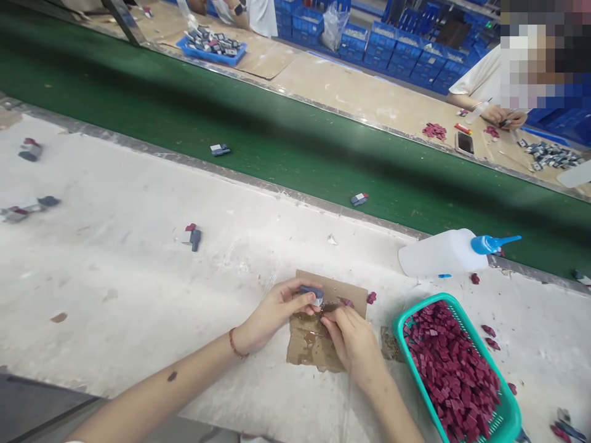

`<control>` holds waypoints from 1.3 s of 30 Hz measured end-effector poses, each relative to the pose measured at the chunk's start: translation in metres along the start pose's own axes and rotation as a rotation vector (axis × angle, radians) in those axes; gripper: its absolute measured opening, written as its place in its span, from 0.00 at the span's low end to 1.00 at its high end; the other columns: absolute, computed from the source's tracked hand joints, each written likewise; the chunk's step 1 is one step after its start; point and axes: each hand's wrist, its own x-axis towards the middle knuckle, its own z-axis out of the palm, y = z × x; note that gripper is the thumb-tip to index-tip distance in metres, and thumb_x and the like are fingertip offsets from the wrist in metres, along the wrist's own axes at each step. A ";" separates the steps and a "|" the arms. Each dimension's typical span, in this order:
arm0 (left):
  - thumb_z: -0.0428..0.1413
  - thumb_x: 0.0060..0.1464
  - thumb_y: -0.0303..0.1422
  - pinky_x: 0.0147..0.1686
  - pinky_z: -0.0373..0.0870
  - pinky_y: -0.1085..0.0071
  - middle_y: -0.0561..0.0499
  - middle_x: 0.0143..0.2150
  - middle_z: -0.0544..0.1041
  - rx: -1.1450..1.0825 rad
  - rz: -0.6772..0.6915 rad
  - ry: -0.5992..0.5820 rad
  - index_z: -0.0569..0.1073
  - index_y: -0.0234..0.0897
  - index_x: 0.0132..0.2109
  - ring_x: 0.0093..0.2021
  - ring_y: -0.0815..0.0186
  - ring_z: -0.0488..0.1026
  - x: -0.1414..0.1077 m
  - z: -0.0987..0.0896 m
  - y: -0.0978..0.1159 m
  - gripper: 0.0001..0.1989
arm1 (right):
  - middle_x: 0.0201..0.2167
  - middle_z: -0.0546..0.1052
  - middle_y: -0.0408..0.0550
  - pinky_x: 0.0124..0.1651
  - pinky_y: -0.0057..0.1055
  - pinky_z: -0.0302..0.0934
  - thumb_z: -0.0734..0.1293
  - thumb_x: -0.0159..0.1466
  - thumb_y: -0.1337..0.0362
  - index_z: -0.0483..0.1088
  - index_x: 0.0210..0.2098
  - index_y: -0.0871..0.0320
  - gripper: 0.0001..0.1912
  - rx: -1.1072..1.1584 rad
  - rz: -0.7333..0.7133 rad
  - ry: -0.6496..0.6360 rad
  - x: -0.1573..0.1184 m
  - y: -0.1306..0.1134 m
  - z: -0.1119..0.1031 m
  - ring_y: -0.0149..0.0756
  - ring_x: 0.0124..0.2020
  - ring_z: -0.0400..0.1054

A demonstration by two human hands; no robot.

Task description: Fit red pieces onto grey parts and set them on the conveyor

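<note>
My left hand (282, 307) pinches a small dark blue and white part (314, 294) above a piece of brown cardboard (307, 354), which is stained with something wet and shiny. Close on its right, my right hand (348, 335) has thumb and index finger pressed together over the cardboard; what lies between them is too small to make out. A dark red piece (347, 302) rests on the cardboard just behind my right hand, and another (372, 298) sits by its right edge. The green basket (510, 412) of dark red pieces stands to the right.
A white bottle (438, 253) with a blue nozzle lies behind the basket. Assembled parts (192, 237) are scattered on the white table (138, 295). Beyond runs a green conveyor belt (286, 157) carrying a few parts. Across it, people sit at a bench (341, 86) near a blue tray (233, 58).
</note>
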 end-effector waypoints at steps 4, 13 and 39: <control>0.70 0.41 0.39 0.42 0.73 0.67 0.48 0.36 0.80 -0.044 -0.034 -0.067 0.76 0.37 0.45 0.39 0.61 0.78 0.000 -0.002 -0.001 0.24 | 0.24 0.76 0.45 0.27 0.28 0.63 0.59 0.71 0.59 0.69 0.30 0.55 0.15 0.300 0.225 0.080 -0.002 0.003 -0.004 0.34 0.24 0.69; 0.69 0.40 0.43 0.37 0.73 0.67 0.47 0.38 0.80 0.165 0.067 -0.044 0.74 0.37 0.39 0.36 0.62 0.76 -0.001 0.001 -0.012 0.21 | 0.18 0.72 0.41 0.23 0.27 0.63 0.68 0.62 0.52 0.71 0.27 0.56 0.15 0.745 0.508 0.325 0.002 -0.002 -0.003 0.32 0.20 0.66; 0.46 0.66 0.44 0.42 0.70 0.68 0.44 0.45 0.77 0.625 0.419 -0.286 0.69 0.38 0.51 0.42 0.61 0.74 -0.006 -0.007 -0.020 0.17 | 0.31 0.80 0.46 0.36 0.28 0.69 0.68 0.64 0.68 0.75 0.32 0.54 0.05 0.708 0.170 0.212 0.000 -0.002 -0.005 0.35 0.34 0.75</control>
